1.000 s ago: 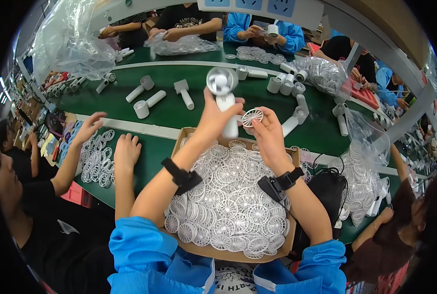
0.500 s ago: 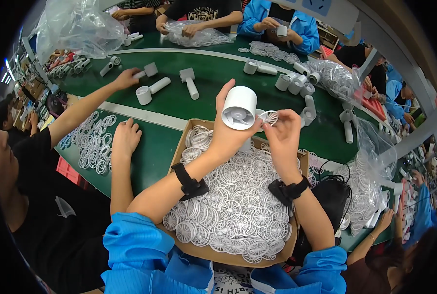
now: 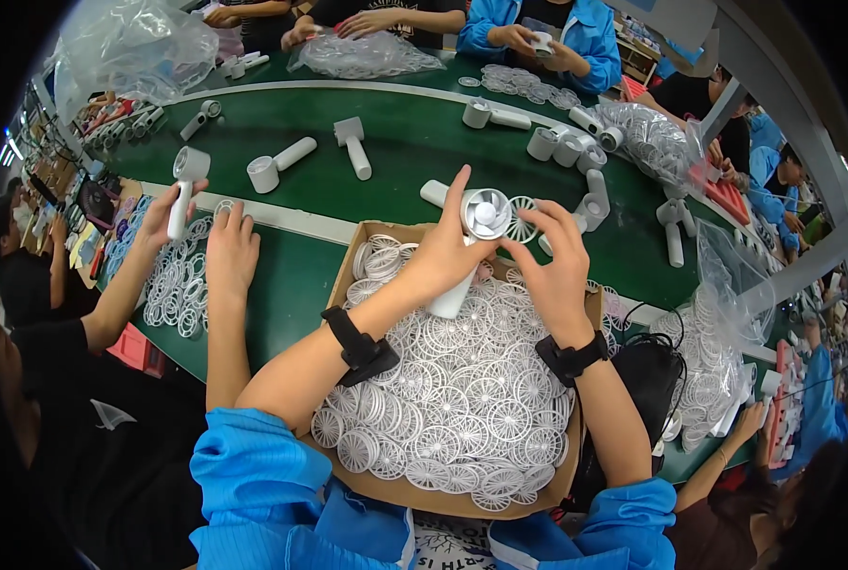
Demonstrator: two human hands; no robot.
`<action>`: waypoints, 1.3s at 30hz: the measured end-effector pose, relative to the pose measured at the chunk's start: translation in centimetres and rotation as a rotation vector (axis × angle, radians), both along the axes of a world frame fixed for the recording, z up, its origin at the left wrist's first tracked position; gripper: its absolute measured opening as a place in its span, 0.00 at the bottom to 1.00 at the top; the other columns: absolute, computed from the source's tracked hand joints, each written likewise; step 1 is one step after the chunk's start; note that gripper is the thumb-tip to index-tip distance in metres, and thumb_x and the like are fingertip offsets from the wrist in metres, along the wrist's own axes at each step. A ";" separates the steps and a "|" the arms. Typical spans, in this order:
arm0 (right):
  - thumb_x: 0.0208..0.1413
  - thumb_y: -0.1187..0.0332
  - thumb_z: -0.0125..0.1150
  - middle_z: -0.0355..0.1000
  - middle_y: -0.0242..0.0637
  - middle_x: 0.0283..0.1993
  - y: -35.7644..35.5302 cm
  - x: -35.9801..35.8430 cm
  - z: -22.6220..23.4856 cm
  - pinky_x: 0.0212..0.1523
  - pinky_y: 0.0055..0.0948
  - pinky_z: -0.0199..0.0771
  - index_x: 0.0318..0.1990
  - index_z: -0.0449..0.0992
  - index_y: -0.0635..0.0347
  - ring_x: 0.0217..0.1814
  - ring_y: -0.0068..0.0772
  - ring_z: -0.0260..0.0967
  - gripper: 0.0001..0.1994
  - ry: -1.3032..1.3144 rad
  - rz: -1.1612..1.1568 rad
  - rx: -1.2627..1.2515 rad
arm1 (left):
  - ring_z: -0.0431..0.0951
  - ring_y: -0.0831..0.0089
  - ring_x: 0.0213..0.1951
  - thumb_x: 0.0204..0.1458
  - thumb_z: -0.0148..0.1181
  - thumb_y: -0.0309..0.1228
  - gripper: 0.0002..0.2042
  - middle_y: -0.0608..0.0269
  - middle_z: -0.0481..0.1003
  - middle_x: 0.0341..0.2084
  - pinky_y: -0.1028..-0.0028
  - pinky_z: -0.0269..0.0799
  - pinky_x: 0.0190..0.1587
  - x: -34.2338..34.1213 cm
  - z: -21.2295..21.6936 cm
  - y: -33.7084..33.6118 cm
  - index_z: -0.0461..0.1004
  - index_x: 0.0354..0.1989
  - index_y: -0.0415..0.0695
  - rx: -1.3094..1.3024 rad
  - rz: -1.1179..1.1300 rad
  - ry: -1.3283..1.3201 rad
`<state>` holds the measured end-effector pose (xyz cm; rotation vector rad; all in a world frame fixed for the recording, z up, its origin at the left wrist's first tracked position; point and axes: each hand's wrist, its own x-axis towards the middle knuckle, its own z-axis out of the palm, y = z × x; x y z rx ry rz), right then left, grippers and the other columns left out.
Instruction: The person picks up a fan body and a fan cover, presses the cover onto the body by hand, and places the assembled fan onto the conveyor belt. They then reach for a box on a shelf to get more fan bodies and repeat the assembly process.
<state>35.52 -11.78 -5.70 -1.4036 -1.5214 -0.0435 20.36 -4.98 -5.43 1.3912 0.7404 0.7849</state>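
Note:
My left hand (image 3: 443, 253) is wrapped round a white handheld fan (image 3: 488, 215). The fan's round head is tipped up, so its blades show, and its handle points down over the carton. Between the thumb and fingers of my right hand (image 3: 559, 271) is a thin white spoked fan grille (image 3: 522, 221), held upright at the right rim of the fan head. Whether the grille touches the rim I cannot tell. Below both hands, a cardboard box (image 3: 378, 483) is heaped with loose white grilles (image 3: 471, 408).
Several white fans, one a fan (image 3: 279, 165) left of my hands, lie on the green conveyor (image 3: 395, 123). At left, a co-worker's hand (image 3: 172, 211) holds a fan beside a pile of rings (image 3: 177, 285). A grey metal post (image 3: 794, 266) slants on the right.
The fan in my left hand has turned so its blades face up and its handle shows below. My right hand keeps the grille beside it. The left co-worker has lifted a fan off the conveyor.

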 end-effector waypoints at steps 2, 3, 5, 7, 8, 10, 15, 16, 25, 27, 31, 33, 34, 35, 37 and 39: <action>0.41 0.75 0.69 0.68 0.41 0.51 -0.1 -0.7 0.1 0.47 0.32 0.70 0.43 0.76 0.61 0.49 0.41 0.69 0.18 -0.065 0.043 0.047 | 0.77 0.66 0.37 0.48 0.57 0.18 0.44 0.51 0.71 0.45 0.70 0.75 0.35 0.0 -0.1 -0.1 0.34 0.69 0.52 0.162 0.008 0.107; 0.41 0.75 0.69 0.69 0.41 0.50 -0.2 -1.0 0.1 0.47 0.32 0.70 0.43 0.76 0.61 0.49 0.41 0.69 0.18 -0.098 0.066 0.070 | 0.78 0.64 0.36 0.47 0.57 0.18 0.45 0.49 0.71 0.45 0.69 0.75 0.35 0.0 -0.1 -0.1 0.33 0.69 0.53 0.244 0.013 0.161; 0.41 0.74 0.70 0.69 0.41 0.51 -0.4 -1.2 0.1 0.47 0.32 0.70 0.43 0.76 0.61 0.49 0.41 0.69 0.18 -0.089 0.067 0.057 | 0.78 0.62 0.36 0.47 0.57 0.17 0.45 0.48 0.72 0.44 0.68 0.75 0.35 0.0 -0.1 -0.3 0.33 0.69 0.52 0.253 -0.006 0.189; 0.41 0.74 0.70 0.68 0.41 0.51 -0.4 -1.3 0.1 0.47 0.32 0.70 0.44 0.77 0.60 0.48 0.40 0.69 0.18 -0.078 0.081 0.038 | 0.78 0.59 0.36 0.46 0.56 0.17 0.46 0.46 0.72 0.44 0.67 0.75 0.35 0.1 -0.2 -0.4 0.33 0.69 0.52 0.275 -0.029 0.240; 0.41 0.74 0.70 0.68 0.41 0.51 -0.4 -1.4 0.1 0.47 0.32 0.70 0.44 0.77 0.60 0.48 0.40 0.69 0.18 -0.076 0.079 0.036 | 0.78 0.59 0.36 0.46 0.56 0.17 0.46 0.46 0.72 0.44 0.67 0.75 0.35 0.1 -0.2 -0.4 0.33 0.69 0.52 0.274 -0.031 0.242; 0.40 0.73 0.70 0.68 0.41 0.51 -0.5 -1.5 0.1 0.47 0.32 0.70 0.44 0.77 0.60 0.49 0.40 0.68 0.19 -0.081 0.067 0.050 | 0.78 0.58 0.36 0.46 0.56 0.16 0.45 0.45 0.72 0.43 0.67 0.74 0.35 0.0 -0.3 -0.4 0.34 0.69 0.51 0.330 -0.015 0.249; 0.40 0.73 0.70 0.68 0.40 0.51 -0.5 -1.4 0.2 0.47 0.31 0.70 0.44 0.77 0.60 0.49 0.38 0.68 0.19 -0.112 0.052 0.076 | 0.77 0.45 0.36 0.47 0.56 0.22 0.45 0.40 0.75 0.35 0.58 0.71 0.38 0.3 -0.9 -0.5 0.32 0.69 0.53 0.401 0.001 0.243; 0.40 0.73 0.70 0.68 0.40 0.51 -0.5 -1.4 0.2 0.47 0.31 0.70 0.44 0.77 0.60 0.49 0.38 0.68 0.19 -0.112 0.050 0.076 | 0.77 0.45 0.36 0.47 0.56 0.22 0.45 0.40 0.75 0.35 0.58 0.71 0.38 0.3 -1.0 -0.5 0.32 0.69 0.53 0.401 -0.001 0.243; 0.39 0.73 0.70 0.68 0.40 0.52 -0.4 -1.2 0.2 0.46 0.32 0.69 0.44 0.78 0.59 0.48 0.39 0.66 0.19 -0.138 0.061 0.064 | 0.79 0.49 0.32 0.48 0.56 0.23 0.40 0.41 0.75 0.34 0.61 0.73 0.34 0.4 -0.7 -0.6 0.38 0.67 0.51 0.336 -0.028 0.203; 0.38 0.73 0.70 0.68 0.41 0.52 -0.4 -1.4 0.0 0.46 0.35 0.68 0.44 0.77 0.58 0.48 0.42 0.65 0.20 -0.145 0.070 0.050 | 0.80 0.55 0.30 0.49 0.55 0.23 0.38 0.44 0.76 0.33 0.64 0.74 0.31 0.0 -0.6 -0.7 0.40 0.67 0.51 0.247 -0.087 0.203; 0.40 0.74 0.70 0.69 0.39 0.52 -0.1 -0.5 0.3 0.49 0.33 0.68 0.46 0.78 0.56 0.50 0.39 0.66 0.20 -0.313 0.047 0.050 | 0.79 0.66 0.26 0.49 0.53 0.22 0.37 0.49 0.75 0.34 0.69 0.74 0.28 0.2 -0.6 -1.0 0.41 0.66 0.52 0.079 -0.143 0.035; 0.40 0.74 0.69 0.69 0.39 0.52 -0.2 -0.6 0.3 0.49 0.33 0.68 0.46 0.78 0.56 0.51 0.39 0.66 0.20 -0.293 0.059 0.051 | 0.78 0.67 0.25 0.49 0.53 0.22 0.36 0.50 0.74 0.34 0.69 0.74 0.27 0.1 -0.3 -1.0 0.42 0.66 0.52 0.061 -0.145 0.010; 0.40 0.75 0.69 0.69 0.39 0.52 -0.3 -0.7 0.3 0.50 0.33 0.67 0.46 0.78 0.56 0.51 0.39 0.66 0.20 -0.270 0.054 0.045 | 0.77 0.69 0.25 0.49 0.53 0.22 0.36 0.51 0.74 0.34 0.70 0.74 0.27 0.1 -0.1 -1.0 0.42 0.66 0.52 0.040 -0.166 -0.012; 0.40 0.75 0.69 0.69 0.39 0.52 -0.3 -0.7 0.4 0.51 0.33 0.67 0.46 0.78 0.55 0.52 0.40 0.65 0.20 -0.246 0.045 0.039 | 0.77 0.71 0.24 0.49 0.53 0.22 0.36 0.52 0.73 0.35 0.70 0.73 0.26 0.0 0.1 -1.0 0.43 0.66 0.53 0.020 -0.191 -0.034; 0.41 0.75 0.68 0.68 0.39 0.53 -0.1 -0.9 0.4 0.52 0.33 0.66 0.46 0.78 0.55 0.53 0.40 0.65 0.20 -0.185 0.065 0.023 | 0.76 0.72 0.24 0.50 0.53 0.22 0.36 0.53 0.72 0.35 0.72 0.73 0.26 -0.3 -0.1 -0.8 0.43 0.66 0.53 0.065 -0.194 -0.044; 0.41 0.76 0.68 0.68 0.39 0.54 0.1 -1.0 0.5 0.53 0.34 0.66 0.46 0.78 0.55 0.55 0.40 0.64 0.20 -0.053 0.118 -0.011 | 0.73 0.74 0.24 0.51 0.52 0.20 0.35 0.56 0.70 0.36 0.74 0.72 0.26 -0.5 -0.2 -0.7 0.44 0.66 0.53 0.149 -0.188 -0.054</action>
